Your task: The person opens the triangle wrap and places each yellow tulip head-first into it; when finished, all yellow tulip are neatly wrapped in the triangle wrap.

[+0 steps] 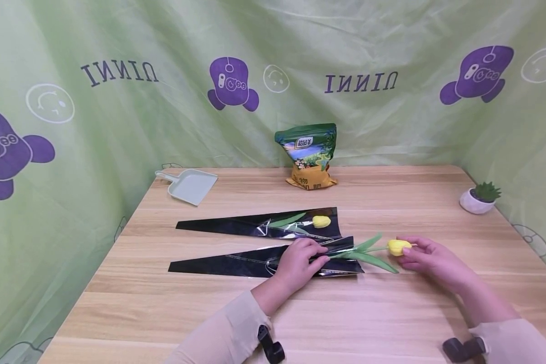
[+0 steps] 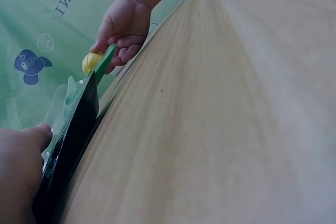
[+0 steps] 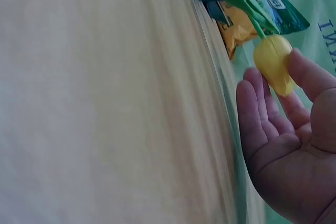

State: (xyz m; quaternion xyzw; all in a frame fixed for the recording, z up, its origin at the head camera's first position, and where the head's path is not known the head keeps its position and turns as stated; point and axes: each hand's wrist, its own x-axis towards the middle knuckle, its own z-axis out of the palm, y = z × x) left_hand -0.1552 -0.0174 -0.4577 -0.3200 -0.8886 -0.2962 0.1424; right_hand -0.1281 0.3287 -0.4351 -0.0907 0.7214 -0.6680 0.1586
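Note:
In the head view my right hand (image 1: 429,259) pinches the yellow bloom of a tulip (image 1: 398,247) between thumb and fingers. The right wrist view shows the thumb against the bloom (image 3: 273,64), the other fingers loosely bent. Its green leaves (image 1: 368,255) stick out of the wide right end of a black flower sleeve (image 1: 236,263) with a clear front; the lower stem is hidden inside. My left hand (image 1: 298,263) holds that sleeve near its mouth, its thumb along the edge in the left wrist view. Just behind lies a second black sleeve (image 1: 227,224) containing another yellow tulip (image 1: 321,221).
A green and orange plant-soil bag (image 1: 311,156) stands at the back of the wooden table (image 1: 346,323). To the back left lies a pale dustpan (image 1: 192,186). A small potted succulent (image 1: 479,198) sits near the right edge. Green curtains (image 1: 173,121) surround the table.

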